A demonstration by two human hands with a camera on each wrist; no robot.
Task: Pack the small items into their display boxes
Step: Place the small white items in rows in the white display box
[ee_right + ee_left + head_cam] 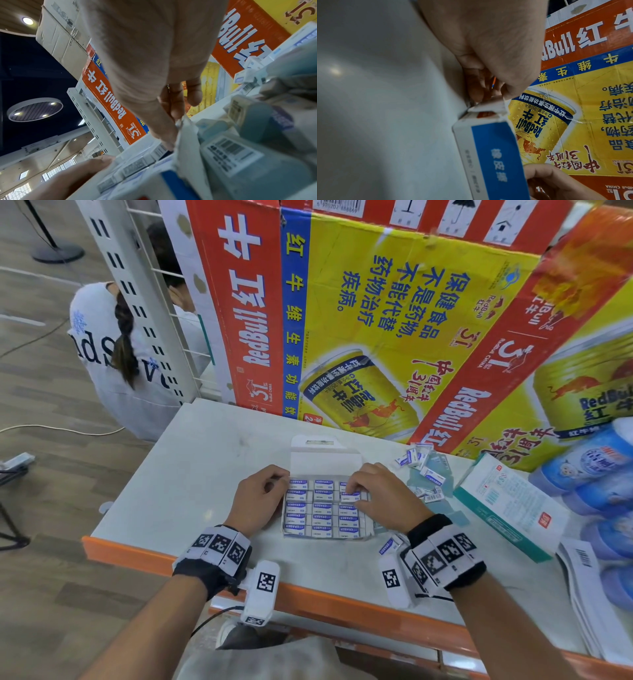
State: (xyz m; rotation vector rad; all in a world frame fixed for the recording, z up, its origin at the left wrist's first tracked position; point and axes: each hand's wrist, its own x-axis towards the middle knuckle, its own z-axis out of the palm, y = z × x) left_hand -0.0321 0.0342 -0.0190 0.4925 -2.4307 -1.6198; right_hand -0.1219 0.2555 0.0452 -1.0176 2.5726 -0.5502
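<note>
Head view showed my left hand (262, 496) pinching the display box (327, 534) at its far-left corner on the surface (191, 470), while right fingers (352, 486) pinched an eraser (350, 497) in its top row.

"ERASER" on erasers (323, 505) in display box (325, 453), "RedBull", "红牛" on cartons (359, 313) behind the box

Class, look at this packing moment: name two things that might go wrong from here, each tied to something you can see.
1. The display box looks nearly full; as the right hand pushes an eraser into the far corner, neighbours may pop up.
2. The corner pinched by the left hand already looks torn in the left wrist view, so it may rip further.
</note>
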